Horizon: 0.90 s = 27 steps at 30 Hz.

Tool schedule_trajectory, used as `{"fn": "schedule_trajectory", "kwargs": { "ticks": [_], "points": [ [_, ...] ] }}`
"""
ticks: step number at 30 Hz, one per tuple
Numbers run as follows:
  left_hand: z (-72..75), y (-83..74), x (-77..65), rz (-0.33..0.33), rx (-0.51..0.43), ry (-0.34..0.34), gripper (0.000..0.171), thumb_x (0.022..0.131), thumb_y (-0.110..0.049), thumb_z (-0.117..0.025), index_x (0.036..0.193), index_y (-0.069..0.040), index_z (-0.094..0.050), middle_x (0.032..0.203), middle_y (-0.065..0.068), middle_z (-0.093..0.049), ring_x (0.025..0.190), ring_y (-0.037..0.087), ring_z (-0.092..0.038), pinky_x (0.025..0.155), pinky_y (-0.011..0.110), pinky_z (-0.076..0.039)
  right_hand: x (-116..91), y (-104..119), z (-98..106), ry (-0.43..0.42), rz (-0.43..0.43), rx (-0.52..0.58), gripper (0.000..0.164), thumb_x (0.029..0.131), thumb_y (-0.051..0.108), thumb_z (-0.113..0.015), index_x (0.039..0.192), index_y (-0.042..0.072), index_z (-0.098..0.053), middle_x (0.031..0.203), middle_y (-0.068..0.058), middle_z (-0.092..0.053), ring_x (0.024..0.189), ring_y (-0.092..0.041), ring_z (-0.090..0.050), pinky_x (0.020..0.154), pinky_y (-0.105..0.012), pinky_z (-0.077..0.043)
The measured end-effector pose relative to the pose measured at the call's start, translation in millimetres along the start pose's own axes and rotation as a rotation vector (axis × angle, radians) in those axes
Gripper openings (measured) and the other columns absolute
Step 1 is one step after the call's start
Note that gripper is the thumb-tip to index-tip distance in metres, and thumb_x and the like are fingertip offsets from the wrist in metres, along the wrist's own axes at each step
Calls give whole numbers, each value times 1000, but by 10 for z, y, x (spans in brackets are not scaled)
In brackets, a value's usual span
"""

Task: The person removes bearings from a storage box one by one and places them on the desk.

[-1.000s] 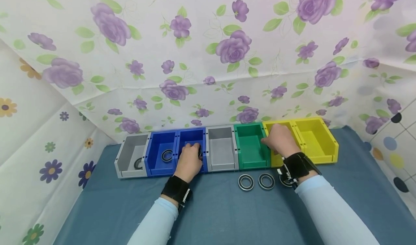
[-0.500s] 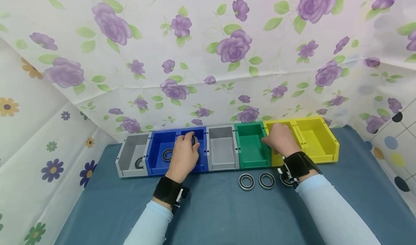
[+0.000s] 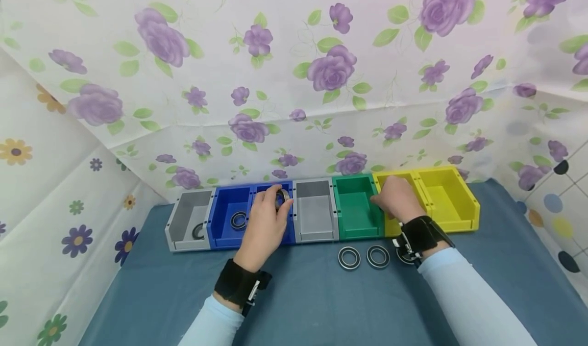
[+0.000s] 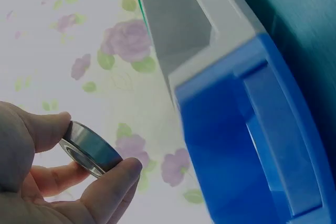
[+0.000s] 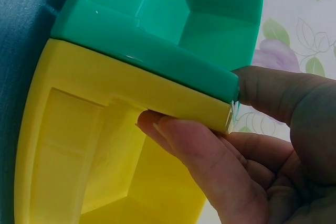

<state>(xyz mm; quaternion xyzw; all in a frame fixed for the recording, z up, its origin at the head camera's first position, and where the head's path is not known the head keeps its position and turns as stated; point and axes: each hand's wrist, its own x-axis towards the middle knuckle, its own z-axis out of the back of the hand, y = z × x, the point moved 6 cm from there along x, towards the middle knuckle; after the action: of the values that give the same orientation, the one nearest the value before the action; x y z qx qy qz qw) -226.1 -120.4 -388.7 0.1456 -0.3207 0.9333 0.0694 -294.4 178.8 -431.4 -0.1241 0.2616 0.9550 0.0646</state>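
Note:
Above the second blue bin point(image 3: 288, 229), my left hand point(image 3: 263, 228) pinches a ball bearing point(image 4: 90, 146) between thumb and fingertips. In the left wrist view the bearing is tilted and apart from the bin. My right hand point(image 3: 398, 197) grips the adjoining side walls of the green bin point(image 5: 157, 69) and the nearer yellow bin point(image 5: 68, 145), thumb on the green side, fingers on the yellow side. One bearing point(image 3: 238, 221) lies in the first blue bin point(image 3: 225, 198), another bearing point(image 3: 198, 231) in the left grey bin point(image 3: 184, 211).
A middle grey bin point(image 3: 316, 213) stands between the blue and green ones; another yellow bin point(image 3: 445, 198) ends the row. On the blue cloth point(image 3: 312, 305) in front lie a bearing point(image 3: 349, 258), a second bearing point(image 3: 378, 257) and a third bearing point(image 3: 404, 256), partly hidden by the right wrist.
My left hand has lifted the bearing up out of the second blue bin, then shifted slightly right with it. The right hand has kept its place on the bin walls.

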Motion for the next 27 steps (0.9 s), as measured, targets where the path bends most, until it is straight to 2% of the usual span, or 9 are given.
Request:
{"fn": "schedule_trajectory", "kwargs": {
  "ticks": [4,7,15,20,27],
  "points": [
    [9,-82,-61,-20,-36,-7,46,94,-40,-51,133,-14,-46,121,11,-47,91,17,-51,67,29,-47,6,-6,-10,-2,1,1,28,86,27,-64,84,0,-56,63,-9,-51,54,-22,-58,49,-29,-47],
    [15,-145,-101,-39,-64,-10,46,93,-39,-53,131,-14,-47,120,11,-47,92,16,-51,66,26,-47,0,2,-1,-7,10,1,27,85,26,-65,82,0,-56,64,-9,-51,53,-22,-58,48,-29,-47],
    [-11,-273,-207,-105,-136,-2,46,91,-35,-58,130,-11,-48,123,8,-46,101,17,-52,75,25,-48,-25,32,29,-7,25,-3,27,84,24,-65,82,-1,-56,68,-12,-53,52,-21,-58,47,-29,-47],
    [-60,-311,-272,-164,-126,-7,44,91,-32,-58,129,-11,-48,123,7,-46,101,16,-52,75,23,-47,-14,20,15,-6,23,-3,27,84,24,-65,81,-1,-56,67,-11,-53,52,-21,-58,48,-29,-47],
    [-183,-306,-368,-204,-90,22,42,89,-29,-62,127,-14,-51,122,5,-47,102,13,-49,77,21,-45,7,10,-3,-8,25,-1,27,85,25,-65,83,-1,-56,68,-11,-53,53,-22,-58,48,-29,-47]
  ]
}}
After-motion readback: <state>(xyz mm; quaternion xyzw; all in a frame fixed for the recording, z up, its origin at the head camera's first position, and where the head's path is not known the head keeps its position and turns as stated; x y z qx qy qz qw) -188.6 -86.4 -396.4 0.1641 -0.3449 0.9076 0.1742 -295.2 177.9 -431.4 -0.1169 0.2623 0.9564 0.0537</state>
